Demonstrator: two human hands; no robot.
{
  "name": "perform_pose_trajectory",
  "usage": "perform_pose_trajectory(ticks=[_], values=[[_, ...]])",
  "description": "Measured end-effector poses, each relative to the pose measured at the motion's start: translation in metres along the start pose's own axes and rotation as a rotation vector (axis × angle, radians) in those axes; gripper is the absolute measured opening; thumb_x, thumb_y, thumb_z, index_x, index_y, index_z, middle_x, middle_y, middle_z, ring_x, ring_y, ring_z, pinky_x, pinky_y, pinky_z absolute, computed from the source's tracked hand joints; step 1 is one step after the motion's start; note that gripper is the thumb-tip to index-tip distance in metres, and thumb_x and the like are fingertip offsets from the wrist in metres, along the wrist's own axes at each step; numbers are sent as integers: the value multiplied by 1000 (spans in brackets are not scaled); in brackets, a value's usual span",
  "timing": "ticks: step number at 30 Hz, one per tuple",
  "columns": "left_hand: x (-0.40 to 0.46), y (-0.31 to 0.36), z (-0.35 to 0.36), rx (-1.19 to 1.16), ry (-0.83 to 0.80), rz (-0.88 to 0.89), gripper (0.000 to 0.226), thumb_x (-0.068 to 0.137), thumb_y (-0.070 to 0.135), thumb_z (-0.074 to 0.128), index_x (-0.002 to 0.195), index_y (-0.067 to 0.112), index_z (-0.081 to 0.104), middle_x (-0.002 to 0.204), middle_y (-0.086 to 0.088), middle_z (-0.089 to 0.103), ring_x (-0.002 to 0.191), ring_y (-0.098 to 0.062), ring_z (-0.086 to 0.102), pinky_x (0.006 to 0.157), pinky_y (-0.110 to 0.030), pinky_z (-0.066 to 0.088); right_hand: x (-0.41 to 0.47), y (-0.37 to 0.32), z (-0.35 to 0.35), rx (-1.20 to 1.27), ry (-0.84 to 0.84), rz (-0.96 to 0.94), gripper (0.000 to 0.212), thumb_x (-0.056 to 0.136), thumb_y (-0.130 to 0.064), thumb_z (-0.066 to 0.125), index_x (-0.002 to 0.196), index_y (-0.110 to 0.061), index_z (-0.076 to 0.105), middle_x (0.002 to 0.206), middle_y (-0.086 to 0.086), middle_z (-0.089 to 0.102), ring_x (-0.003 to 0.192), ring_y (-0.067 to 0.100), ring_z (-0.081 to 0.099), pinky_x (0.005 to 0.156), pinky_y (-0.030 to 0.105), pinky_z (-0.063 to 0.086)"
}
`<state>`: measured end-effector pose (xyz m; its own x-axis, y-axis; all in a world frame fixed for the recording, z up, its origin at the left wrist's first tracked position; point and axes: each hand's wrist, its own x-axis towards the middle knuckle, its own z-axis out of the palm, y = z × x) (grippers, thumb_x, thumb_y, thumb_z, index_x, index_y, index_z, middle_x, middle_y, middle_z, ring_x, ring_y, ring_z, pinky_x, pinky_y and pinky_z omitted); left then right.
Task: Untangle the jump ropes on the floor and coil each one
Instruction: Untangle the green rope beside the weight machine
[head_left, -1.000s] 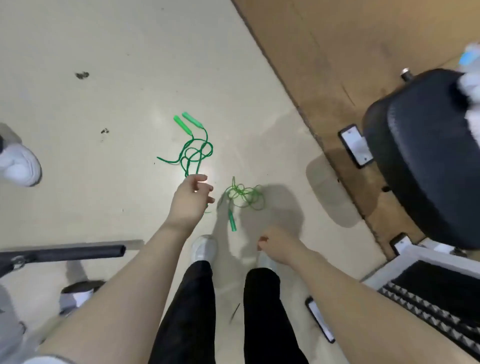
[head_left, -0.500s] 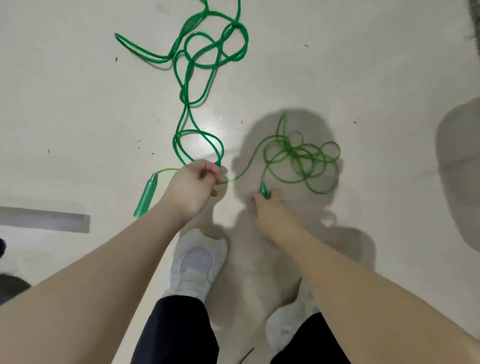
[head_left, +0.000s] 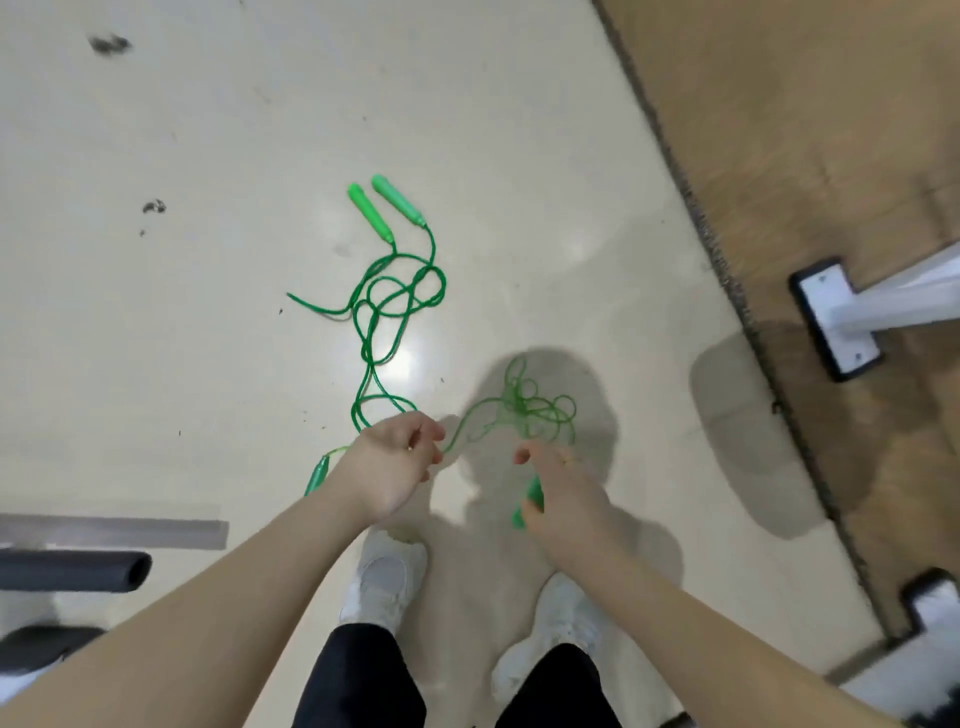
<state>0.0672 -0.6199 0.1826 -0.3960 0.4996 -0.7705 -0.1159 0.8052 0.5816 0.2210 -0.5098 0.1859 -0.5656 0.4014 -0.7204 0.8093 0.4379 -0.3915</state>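
Left hand (head_left: 392, 465) fingers curled; right hand (head_left: 563, 491) blurred, apparently gripping.

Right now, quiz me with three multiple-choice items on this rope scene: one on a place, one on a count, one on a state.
1. Where do the paired handles lie?
A. at the far end of the darker rope
B. under the white shoes
C. on the brown mat

2. How many green handles show?
A. two
B. four
C. six

3. What is the left hand doing?
A. lying flat on the floor
B. pinching rope
C. gripping the black tube

Answers: 1 A, they lie side by side beyond the tangle; 2 B, two far, one beside each hand; 3 B, its fingers close on the lighter rope.
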Motion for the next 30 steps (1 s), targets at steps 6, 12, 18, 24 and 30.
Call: perform_pose_trajectory(ticks=[6, 12, 18, 24, 30], values=[[-117, 173, -45, 172, -164, 265, 42, 89, -3, 35, 120, 19, 53, 119, 0, 53, 104, -17, 53, 70, -6, 36, -137, -80, -149, 33, 91, -73, 19, 88, -12, 47, 105, -20, 51, 115, -3, 49, 90, 21, 54, 78, 31, 44], [-258, 312, -54, 308, -580, 518, 52, 77, -15, 39, 115, 15, 55, 116, 6, 53, 113, -7, 45, 85, 0, 32, -286, -144, -268, 96, 466, -164, 25, 87, -13, 45, 103, -14, 64, 108, 2, 61, 97, 21, 54, 78, 28, 42], [-344, 375, -1, 440, -669, 677, 21, 93, 6, 50, 77, 19, 57, 70, 2, 56, 56, 4, 49, 63, -20, 42, -428, -131, -307, 478, 784, -81, 11, 90, -9, 49, 97, -17, 53, 79, -3, 60, 68, 14, 53, 64, 32, 41], [-426, 393, 90, 389, -831, 495, 33, 101, 21, 36, 74, 11, 52, 49, 4, 33, 44, -10, 29, 48, -22, 29, -535, -73, -282, 1056, 1118, 92, 28, 85, 3, 44, 96, -21, 53, 73, -2, 55, 70, 14, 49, 69, 30, 39], [-541, 393, 174, 298, -1131, 262, 32, 99, 19, 33, 70, 15, 44, 41, 9, 23, 37, -8, 13, 39, -19, 19, -612, -10, -213, 1150, 1126, 320, 38, 87, 1, 48, 116, -23, 45, 94, -2, 55, 95, 19, 52, 88, 35, 43]])
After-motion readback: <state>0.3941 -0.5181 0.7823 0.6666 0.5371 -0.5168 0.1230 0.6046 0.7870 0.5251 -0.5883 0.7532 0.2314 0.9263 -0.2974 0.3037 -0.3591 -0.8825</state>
